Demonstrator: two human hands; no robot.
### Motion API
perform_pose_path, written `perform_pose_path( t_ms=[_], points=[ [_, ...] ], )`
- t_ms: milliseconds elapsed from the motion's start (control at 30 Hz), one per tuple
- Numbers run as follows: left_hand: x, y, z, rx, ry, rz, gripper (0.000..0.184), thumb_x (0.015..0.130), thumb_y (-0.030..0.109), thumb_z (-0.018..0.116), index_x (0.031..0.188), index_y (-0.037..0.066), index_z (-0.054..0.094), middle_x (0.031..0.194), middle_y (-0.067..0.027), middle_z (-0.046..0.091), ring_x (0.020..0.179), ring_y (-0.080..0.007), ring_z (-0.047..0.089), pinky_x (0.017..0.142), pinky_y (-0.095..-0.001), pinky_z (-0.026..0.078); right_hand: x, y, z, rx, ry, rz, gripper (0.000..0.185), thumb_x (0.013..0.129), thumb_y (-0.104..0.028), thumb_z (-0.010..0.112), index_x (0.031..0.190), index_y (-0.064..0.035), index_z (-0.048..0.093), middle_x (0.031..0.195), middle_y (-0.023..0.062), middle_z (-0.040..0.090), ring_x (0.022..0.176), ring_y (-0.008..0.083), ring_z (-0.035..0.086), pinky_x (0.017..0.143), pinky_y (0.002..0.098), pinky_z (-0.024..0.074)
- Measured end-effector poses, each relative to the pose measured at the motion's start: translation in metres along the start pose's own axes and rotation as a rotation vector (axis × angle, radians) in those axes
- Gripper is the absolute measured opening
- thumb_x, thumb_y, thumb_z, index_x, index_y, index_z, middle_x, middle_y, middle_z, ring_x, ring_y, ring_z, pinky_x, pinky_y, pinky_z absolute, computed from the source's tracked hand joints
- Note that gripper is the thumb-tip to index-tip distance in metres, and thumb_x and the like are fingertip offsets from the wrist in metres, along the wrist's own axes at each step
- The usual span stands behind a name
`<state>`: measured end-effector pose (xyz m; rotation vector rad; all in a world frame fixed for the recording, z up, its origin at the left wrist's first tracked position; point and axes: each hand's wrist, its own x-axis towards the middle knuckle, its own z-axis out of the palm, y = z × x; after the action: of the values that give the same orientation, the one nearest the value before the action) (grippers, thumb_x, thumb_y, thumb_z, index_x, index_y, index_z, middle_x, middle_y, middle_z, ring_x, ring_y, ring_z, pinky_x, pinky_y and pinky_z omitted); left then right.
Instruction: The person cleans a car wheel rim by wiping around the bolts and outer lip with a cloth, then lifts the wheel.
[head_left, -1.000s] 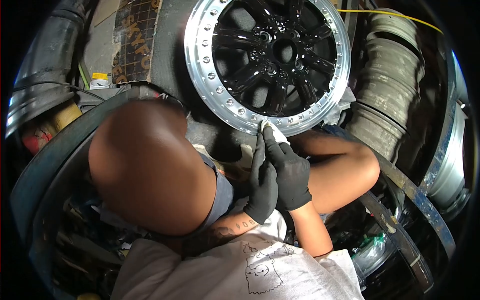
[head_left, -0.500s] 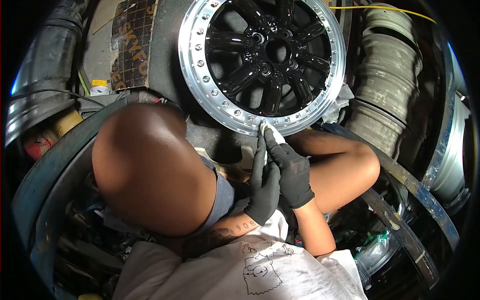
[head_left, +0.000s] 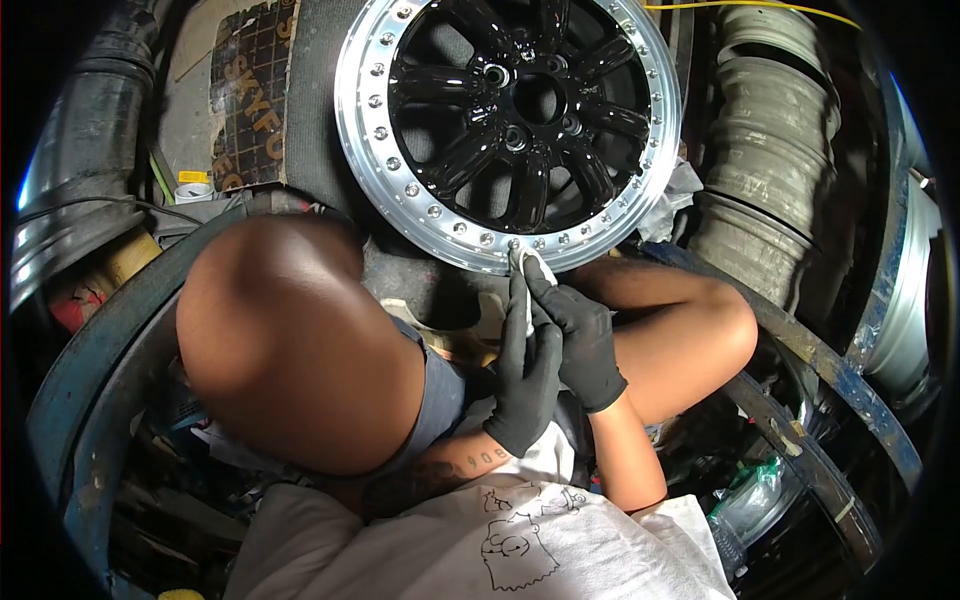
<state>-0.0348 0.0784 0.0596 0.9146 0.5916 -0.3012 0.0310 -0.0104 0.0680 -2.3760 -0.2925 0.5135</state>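
A car wheel (head_left: 440, 88) with glossy black spokes and a polished silver lip (head_left: 404, 190) studded with bolts lies before me. Both of my hands wear dark grey gloves and meet at the lip's near edge. A white cloth (head_left: 518, 255) is pinched between them, its tip touching the lip by a bolt. My right hand (head_left: 584, 340) has its index finger pressed along the cloth. Close against it, my left hand (head_left: 526, 375) grips the cloth with fingers pointing at the rim. Part of the cloth is hidden between the gloves.
Stacked bare metal wheel barrels (head_left: 765, 130) stand at the right, with a blue-painted metal frame (head_left: 885, 235) beyond. Printed cardboard (head_left: 250, 95) and a small white cup (head_left: 194, 187) are at the upper left. A dark barrel (head_left: 95, 130) stands far left. My bent legs flank my hands.
The wheel and surroundings sit slightly further left in view. My hands keep the cloth at the lip's near edge, with only a small shift of the fingertips.
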Motion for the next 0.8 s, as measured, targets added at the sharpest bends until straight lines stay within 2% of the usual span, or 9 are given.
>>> perform_pose_path(
  t_ms=[100, 200, 333, 400, 500, 600, 767, 800],
  points=[
    [0.004, 0.001, -0.003, 0.126, -0.038, 0.025, 0.069, 0.105, 0.004, 0.044, 0.167, -0.001, 0.013, 0.173, -0.0174, 0.018, 0.159, -0.0262, 0.020, 0.128, -0.0388, 0.020, -0.007, 0.006, 0.004, -0.046, 0.029, 0.061, 0.062, 0.089, -0.007, 0.065, 0.151, -0.0094, 0.057, 0.086, 0.0197, 0.068, 0.077, 0.0360, 0.069, 0.071, 0.0424, 0.0556],
    [0.004, 0.001, -0.003, 0.162, -0.029, 0.074, 0.070, 0.104, 0.003, 0.045, 0.167, -0.001, 0.014, 0.173, -0.0172, 0.018, 0.159, -0.0265, 0.019, 0.128, -0.0389, 0.020, -0.004, 0.003, -0.001, -0.037, -0.056, 0.115, 0.060, 0.090, -0.007, 0.065, 0.150, -0.0086, 0.057, 0.090, 0.0212, 0.070, 0.078, 0.0363, 0.070, 0.071, 0.0416, 0.0561],
    [0.003, -0.007, -0.002, 0.087, -0.007, 0.089, 0.071, 0.103, 0.004, 0.048, 0.166, -0.002, 0.016, 0.172, -0.0174, 0.021, 0.158, -0.0286, 0.021, 0.127, -0.0400, 0.022, -0.004, 0.009, 0.000, 0.070, -0.025, 0.084, 0.056, 0.092, -0.007, 0.066, 0.148, -0.0055, 0.059, 0.092, 0.0231, 0.071, 0.080, 0.0348, 0.072, 0.074, 0.0399, 0.0569],
    [0.006, -0.005, -0.003, 0.164, -0.032, 0.109, 0.072, 0.103, 0.007, 0.051, 0.166, -0.002, 0.017, 0.171, -0.0184, 0.023, 0.158, -0.0294, 0.022, 0.127, -0.0403, 0.023, -0.003, 0.013, 0.002, 0.130, -0.021, 0.116, 0.053, 0.093, -0.006, 0.065, 0.146, -0.0036, 0.060, 0.093, 0.0238, 0.072, 0.082, 0.0324, 0.074, 0.077, 0.0378, 0.0575],
    [0.009, -0.002, -0.005, 0.290, -0.041, 0.132, 0.073, 0.103, 0.010, 0.054, 0.165, -0.002, 0.018, 0.169, -0.0207, 0.026, 0.157, -0.0310, 0.025, 0.126, -0.0413, 0.025, 0.002, 0.010, 0.005, 0.151, 0.080, 0.103, 0.049, 0.096, -0.005, 0.063, 0.145, -0.0006, 0.060, 0.101, 0.0229, 0.076, 0.089, 0.0210, 0.076, 0.081, 0.0325, 0.0572],
    [0.012, 0.004, -0.003, 0.267, -0.040, 0.128, 0.074, 0.102, 0.010, 0.056, 0.165, -0.003, 0.019, 0.166, -0.0249, 0.028, 0.154, -0.0338, 0.030, 0.126, -0.0437, 0.026, 0.001, 0.022, 0.002, 0.288, 0.002, 0.170, 0.047, 0.099, -0.004, 0.062, 0.145, 0.0000, 0.059, 0.110, 0.0160, 0.079, 0.097, 0.0100, 0.070, 0.086, 0.0281, 0.0554],
    [0.018, 0.004, -0.001, 0.336, -0.057, 0.213, 0.079, 0.100, 0.006, 0.057, 0.165, -0.004, 0.014, 0.164, -0.0258, 0.027, 0.153, -0.0344, 0.031, 0.124, -0.0426, 0.027, 0.013, 0.029, -0.017, 0.485, -0.142, 0.316, 0.045, 0.102, -0.008, 0.063, 0.147, -0.0023, 0.058, 0.116, 0.0078, 0.078, 0.104, 0.0048, 0.062, 0.091, 0.0255, 0.0522],
    [0.018, 0.003, -0.001, 0.320, -0.054, 0.205, 0.078, 0.099, 0.008, 0.057, 0.165, -0.005, 0.016, 0.163, -0.0281, 0.027, 0.154, -0.0373, 0.028, 0.125, -0.0446, 0.024, 0.017, 0.029, -0.021, 0.505, -0.170, 0.326, 0.045, 0.103, -0.008, 0.063, 0.147, -0.0031, 0.058, 0.117, 0.0069, 0.078, 0.104, 0.0045, 0.061, 0.092, 0.0252, 0.0517]
  ],
)
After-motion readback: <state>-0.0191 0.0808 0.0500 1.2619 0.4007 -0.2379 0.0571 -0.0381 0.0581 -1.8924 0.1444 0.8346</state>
